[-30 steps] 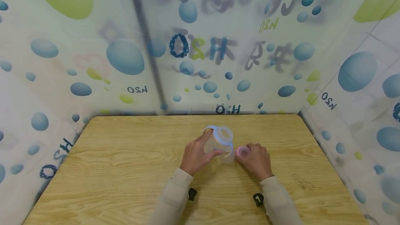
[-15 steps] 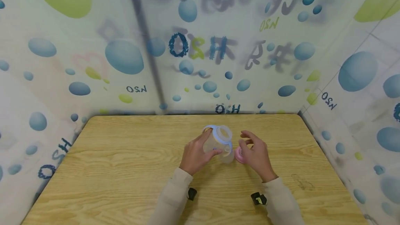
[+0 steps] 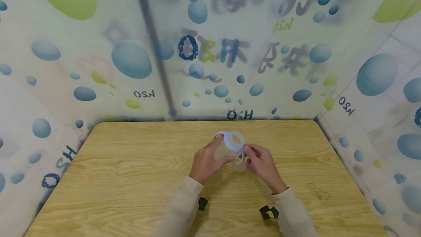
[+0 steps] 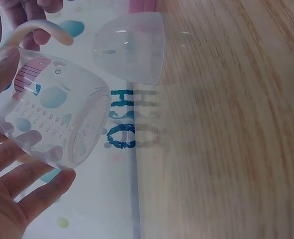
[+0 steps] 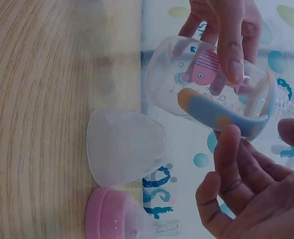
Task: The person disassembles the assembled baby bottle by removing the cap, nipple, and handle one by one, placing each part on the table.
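Observation:
My left hand (image 3: 207, 160) grips a clear baby bottle (image 5: 162, 77) round its body, thumb on one side and fingers on the other. The bottle is tilted, its uncapped mouth facing away from the left wrist. Round its neck sits a blue handle ring (image 5: 212, 114) with orange tips. My right hand (image 3: 263, 164) is at the ring's near handle; in the right wrist view its fingers are loosely bent, index fingertip at the handle's edge, thumb apart. On the table stand a translucent bottle cover (image 5: 127, 147) and a pink collar with a clear teat (image 5: 107, 214), hidden by the right hand in the head view.
The wooden table (image 3: 131, 167) reaches back to a wall sheet (image 3: 210, 83) printed with blue and green drops and letters. A black wrist mount (image 3: 269, 212) sits by the right sleeve, another black mount (image 3: 202, 203) by the left.
My right hand has let go of the pink collar and teat, leaving it beside the cover, and moved left to the bottle's handle. The left hand and bottle have stayed nearly still.

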`<state>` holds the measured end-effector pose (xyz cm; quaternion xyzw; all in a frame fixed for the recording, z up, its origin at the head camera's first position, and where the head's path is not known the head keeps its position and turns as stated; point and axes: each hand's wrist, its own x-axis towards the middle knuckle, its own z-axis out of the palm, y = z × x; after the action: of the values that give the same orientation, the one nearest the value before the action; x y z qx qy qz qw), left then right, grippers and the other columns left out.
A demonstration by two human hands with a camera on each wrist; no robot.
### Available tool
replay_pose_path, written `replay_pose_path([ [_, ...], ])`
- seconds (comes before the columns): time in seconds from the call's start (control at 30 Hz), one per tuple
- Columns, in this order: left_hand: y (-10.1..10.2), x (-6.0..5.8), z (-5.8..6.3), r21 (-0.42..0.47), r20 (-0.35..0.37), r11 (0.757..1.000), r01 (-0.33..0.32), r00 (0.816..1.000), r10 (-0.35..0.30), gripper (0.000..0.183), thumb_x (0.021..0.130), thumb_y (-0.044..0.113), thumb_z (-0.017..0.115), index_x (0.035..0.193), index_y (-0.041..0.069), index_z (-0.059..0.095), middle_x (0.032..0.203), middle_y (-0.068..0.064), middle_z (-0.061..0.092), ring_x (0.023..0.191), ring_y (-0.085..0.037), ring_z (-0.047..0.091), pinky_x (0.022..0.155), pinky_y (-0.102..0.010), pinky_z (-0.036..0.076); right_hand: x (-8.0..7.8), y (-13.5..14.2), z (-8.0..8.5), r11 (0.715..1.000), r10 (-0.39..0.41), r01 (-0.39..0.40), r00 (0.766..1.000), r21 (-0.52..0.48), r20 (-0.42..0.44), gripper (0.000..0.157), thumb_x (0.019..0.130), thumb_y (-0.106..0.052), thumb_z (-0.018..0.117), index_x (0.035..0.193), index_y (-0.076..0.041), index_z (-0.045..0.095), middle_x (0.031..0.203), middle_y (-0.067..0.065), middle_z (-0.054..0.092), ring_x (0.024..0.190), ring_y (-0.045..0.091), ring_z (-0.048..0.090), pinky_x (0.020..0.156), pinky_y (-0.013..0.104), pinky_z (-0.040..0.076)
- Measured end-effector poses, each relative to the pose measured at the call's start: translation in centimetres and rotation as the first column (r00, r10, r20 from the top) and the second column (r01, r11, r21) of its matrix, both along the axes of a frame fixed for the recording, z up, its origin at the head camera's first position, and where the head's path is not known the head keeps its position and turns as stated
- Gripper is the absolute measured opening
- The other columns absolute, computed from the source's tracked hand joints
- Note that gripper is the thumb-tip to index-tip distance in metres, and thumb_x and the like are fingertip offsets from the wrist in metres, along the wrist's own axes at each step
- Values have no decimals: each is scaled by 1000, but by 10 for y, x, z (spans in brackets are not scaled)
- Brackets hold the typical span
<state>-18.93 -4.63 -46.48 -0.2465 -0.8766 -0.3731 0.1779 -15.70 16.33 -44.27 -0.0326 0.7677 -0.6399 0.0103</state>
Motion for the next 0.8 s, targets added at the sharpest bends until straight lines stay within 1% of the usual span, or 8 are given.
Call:
replay_pose_path([
  [0.1, 0, 0, 0, 1, -5, 1000, 0, 1000, 0, 76, 81, 46, 81, 142, 10, 55, 134, -11, 63, 108, -26, 68, 81, -44, 56, 0, -1, 0, 1000, 16, -16, 1000, -13, 7, 36, 107, -29, 49, 117, 2, 64, 96, 22, 68, 66, 31, 55, 50, 25, 42],
  [0.17, -1, 0, 0, 0, -5, 1000, -2, 1000, 2, 76, 81, 46, 80, 142, 10, 55, 134, -11, 63, 109, -26, 67, 81, -44, 56, 0, -1, 1, 1000, 18, -17, 1000, -20, 16, 37, 106, -30, 50, 116, 3, 64, 95, 20, 69, 65, 26, 55, 50, 25, 41],
  [0.3, -1, 0, 1, -2, -6, 1000, -4, 1000, 4, 76, 81, 47, 80, 142, 11, 55, 134, -11, 63, 109, -26, 67, 80, -44, 56, 0, -2, 3, 999, 11, -9, 999, -41, 48, 36, 106, -29, 51, 119, 2, 64, 96, 22, 68, 66, 18, 56, 51, 23, 42],
  [0.4, -1, 0, 1, 2, -7, 1000, -4, 1000, 4, 76, 80, 46, 81, 143, 11, 55, 134, -11, 63, 108, -27, 68, 79, -44, 56, 0, -3, 3, 998, 0, 4, 997, -55, 73, 36, 105, -28, 53, 121, 2, 63, 96, 23, 68, 64, 15, 54, 50, 21, 40],
  [0.53, -1, -1, 2, 8, -8, 1000, -4, 1000, 4, 76, 80, 45, 82, 143, 11, 55, 135, -12, 62, 109, -27, 67, 79, -44, 56, 0, -4, 5, 997, -15, 23, 994, -70, 111, 36, 104, -30, 56, 118, 2, 63, 94, 20, 68, 62, 14, 51, 49, 20, 37],
  [0.67, -1, -1, 2, 10, -5, 1000, -3, 1000, 3, 77, 80, 44, 82, 143, 11, 54, 136, -12, 61, 110, -27, 67, 78, -44, 56, 0, -5, 5, 995, -15, 30, 987, -95, 160, 36, 103, -32, 56, 111, 2, 64, 92, 16, 68, 65, 14, 53, 53, 22, 39],
  [0.8, -1, 0, 1, 8, 5, 1000, -4, 1000, 4, 78, 80, 44, 82, 144, 11, 53, 137, -11, 60, 112, -27, 66, 79, -45, 56, 0, -5, 4, 991, 31, -7, 983, -131, 183, 40, 104, -35, 55, 106, 4, 62, 90, 11, 64, 70, 14, 55, 62, 24, 47],
])
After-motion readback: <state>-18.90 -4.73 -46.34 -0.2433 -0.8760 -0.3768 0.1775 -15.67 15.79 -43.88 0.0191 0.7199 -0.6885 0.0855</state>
